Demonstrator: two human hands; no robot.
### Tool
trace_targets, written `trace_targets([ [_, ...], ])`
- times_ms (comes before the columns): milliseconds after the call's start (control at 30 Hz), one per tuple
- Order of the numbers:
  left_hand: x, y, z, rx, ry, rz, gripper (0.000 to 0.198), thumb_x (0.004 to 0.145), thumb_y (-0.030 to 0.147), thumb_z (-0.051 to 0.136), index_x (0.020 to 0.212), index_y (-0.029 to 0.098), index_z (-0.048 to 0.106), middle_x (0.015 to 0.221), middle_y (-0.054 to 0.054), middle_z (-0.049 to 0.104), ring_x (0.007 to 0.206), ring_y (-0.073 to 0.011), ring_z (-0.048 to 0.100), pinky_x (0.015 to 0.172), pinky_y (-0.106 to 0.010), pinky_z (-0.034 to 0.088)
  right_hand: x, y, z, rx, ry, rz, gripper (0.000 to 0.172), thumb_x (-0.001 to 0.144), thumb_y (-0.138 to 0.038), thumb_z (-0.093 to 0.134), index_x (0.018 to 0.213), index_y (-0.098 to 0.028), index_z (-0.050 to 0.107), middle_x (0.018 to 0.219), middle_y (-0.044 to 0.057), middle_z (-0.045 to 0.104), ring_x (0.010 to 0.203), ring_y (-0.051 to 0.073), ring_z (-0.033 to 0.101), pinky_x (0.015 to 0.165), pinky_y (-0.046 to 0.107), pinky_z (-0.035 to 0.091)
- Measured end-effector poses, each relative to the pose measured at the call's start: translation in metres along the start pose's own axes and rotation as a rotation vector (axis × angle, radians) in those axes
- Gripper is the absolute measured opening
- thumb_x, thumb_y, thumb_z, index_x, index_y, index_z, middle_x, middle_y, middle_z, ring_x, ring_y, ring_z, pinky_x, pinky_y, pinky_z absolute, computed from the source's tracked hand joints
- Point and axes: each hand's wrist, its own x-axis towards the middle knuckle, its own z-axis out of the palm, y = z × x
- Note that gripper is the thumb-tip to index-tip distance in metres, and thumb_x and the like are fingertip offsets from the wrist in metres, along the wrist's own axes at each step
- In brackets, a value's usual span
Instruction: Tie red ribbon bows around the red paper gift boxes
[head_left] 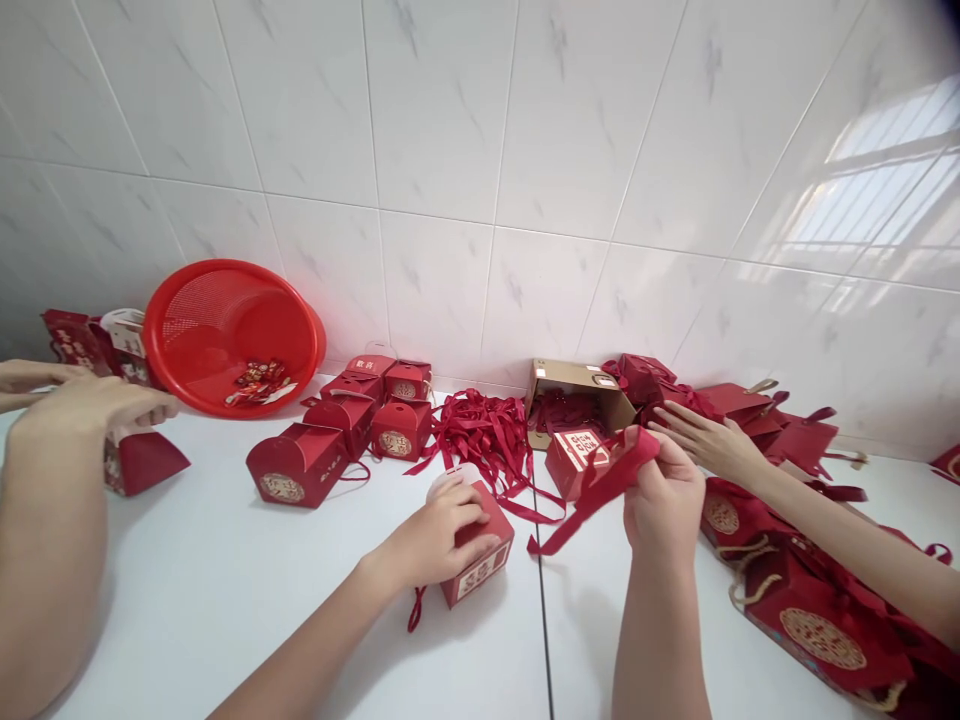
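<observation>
My left hand rests on top of a small red gift box on the white table, fingers curled over its lid. My right hand holds up a red ribbon that trails down to the tabletop near the box. Just behind the ribbon lies a red box with a white label. A pile of loose red ribbons sits beyond my left hand.
Another person's hand reaches in from the right over red bags. At far left a second person's hands hold a red box. Finished red boxes, a red basin and an open cardboard box line the tiled wall.
</observation>
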Motion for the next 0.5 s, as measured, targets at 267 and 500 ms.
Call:
trace_targets([
  [267,0.019,0.048,-0.067,-0.303,0.163,-0.182,0.034,0.093,0.044,0.039,0.100,0.023,0.065,0.104,-0.003,0.066,0.098,-0.0195,0.058,0.085,-0.030,0.045,-0.018,-0.007,0.028,-0.339,-0.338,0.040,0.025,0.076,-0.021,0.056,0.056,-0.020,0.041,0.056,-0.004,0.042,0.054,0.010,0.037,0.049,0.022,0.031],
  [500,0.029,0.060,-0.057,-0.503,-0.008,-0.273,0.034,0.087,0.048,0.049,0.077,0.017,0.060,0.070,0.002,0.057,0.064,-0.0127,0.053,0.056,-0.023,0.041,-0.042,-0.002,0.051,-0.374,-0.501,-0.022,0.032,0.079,-0.020,0.054,0.059,-0.021,0.029,0.055,-0.007,0.033,0.052,0.008,0.031,0.047,0.021,0.028],
])
